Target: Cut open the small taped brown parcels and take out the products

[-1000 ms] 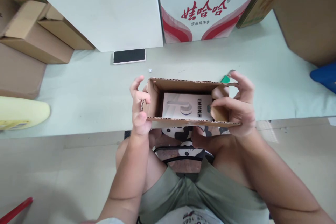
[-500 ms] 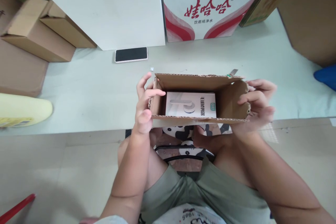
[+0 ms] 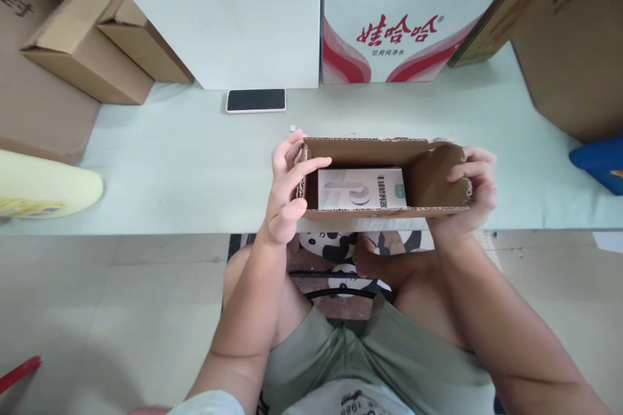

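An open brown cardboard box (image 3: 370, 149) sits at the near edge of the pale green table (image 3: 185, 162). Inside it lies a small grey product box (image 3: 361, 189) with printed text. My left hand (image 3: 287, 188) grips the box's left end, fingers curled over the left flap. My right hand (image 3: 470, 191) holds the right end flap, fingers bent over its edge. Both hands are closed on the cardboard box.
A phone (image 3: 256, 100) lies face up behind the box. A white carton (image 3: 219, 19) and a red-printed carton (image 3: 399, 19) stand at the back, brown boxes (image 3: 87, 45) at left, another (image 3: 569, 39) at right. A yellow object (image 3: 43, 188) and blue object (image 3: 601, 162) lie at the edges.
My right hand came out of the box, where it touched the grey product box, and moved to the right end flap. My left fingers closed over the left flap. The view shifted slightly.
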`<state>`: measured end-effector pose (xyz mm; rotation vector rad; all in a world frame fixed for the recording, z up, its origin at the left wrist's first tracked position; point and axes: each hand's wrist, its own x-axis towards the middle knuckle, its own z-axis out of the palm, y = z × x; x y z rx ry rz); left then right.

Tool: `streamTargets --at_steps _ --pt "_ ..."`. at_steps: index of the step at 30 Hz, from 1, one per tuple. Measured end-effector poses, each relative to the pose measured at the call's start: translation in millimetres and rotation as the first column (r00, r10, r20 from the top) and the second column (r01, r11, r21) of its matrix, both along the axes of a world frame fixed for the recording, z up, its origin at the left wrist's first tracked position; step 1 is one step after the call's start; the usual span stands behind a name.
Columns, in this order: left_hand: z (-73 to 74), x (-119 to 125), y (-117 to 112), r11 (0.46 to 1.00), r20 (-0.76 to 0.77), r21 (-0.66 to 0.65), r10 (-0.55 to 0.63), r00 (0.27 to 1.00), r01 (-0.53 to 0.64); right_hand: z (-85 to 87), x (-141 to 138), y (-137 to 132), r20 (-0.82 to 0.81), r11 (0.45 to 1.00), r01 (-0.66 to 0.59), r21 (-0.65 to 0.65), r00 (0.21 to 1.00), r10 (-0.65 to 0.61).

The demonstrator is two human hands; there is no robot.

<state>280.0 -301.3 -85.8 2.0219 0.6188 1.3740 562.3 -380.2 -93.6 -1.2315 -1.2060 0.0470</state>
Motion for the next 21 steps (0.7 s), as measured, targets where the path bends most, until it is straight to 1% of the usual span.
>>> streamTargets --at_steps 4,7,9,12,14,15,16,17,18,19,20,21 --pt "9.5 -5 -4 1.0 -0.023 -0.008 0.001 1.0 -0.001 5.0 -5 1 -0.009 0.998 0.034 -0.056 0.999 -0.035" --pt "11.3 -8 -6 1.0 -0.004 -0.008 -0.023 1.0 0.023 14.7 -10 1 0.008 0.996 0.078 -0.051 0.997 -0.078" --pt "10.9 -10 -7 0.999 -0.01 0.012 -0.03 0.999 0.03 25.8 -13 -1 0.005 0.994 0.108 0.009 0.994 -0.108" --pt "10.6 -10 -8 0.998 -0.028 0.065 -0.024 0.999 0.026 49.3 -20 -9 0.011 0.973 0.15 0.175 0.988 -0.154" --pt "12.3 -9 -10 0.993 -0.029 0.11 -0.033 0.999 0.036 68.6 -26 -20 0.088 0.957 0.15 0.249 0.98 -0.177" --pt "14.0 -9 -11 0.99 -0.027 0.132 -0.046 0.999 0.049 79.3 -30 -27 0.151 0.957 0.136 0.257 0.972 -0.179" --pt "16.2 -9 -13 0.986 -0.022 0.151 -0.062 0.998 0.065 90.5 -34 -34 0.226 0.968 0.101 0.231 0.962 -0.155" --pt "19.1 -9 -15 0.984 -0.02 0.156 -0.079 0.997 0.081 102.2 -37 -39 0.306 0.985 0.055 0.166 0.946 -0.104" --pt "22.3 -10 -17 0.984 -0.022 0.148 -0.096 0.995 0.098 114.2 -41 -44 0.387 0.998 0.003 0.061 0.922 -0.027" --pt "25.7 -10 -19 0.985 -0.031 0.126 -0.112 0.993 0.115 126.1 -45 -45 0.464 0.996 -0.052 -0.078 0.882 0.082" --pt "29.0 -11 -21 0.987 -0.044 0.095 -0.127 0.991 0.131 137.2 -50 -44 0.526 0.966 -0.098 -0.24 0.823 0.215" --pt "32.0 -12 -23 0.988 -0.058 0.06 -0.142 0.988 0.145 147.1 -54 -39 0.563 0.906 -0.129 -0.403 0.746 0.357"
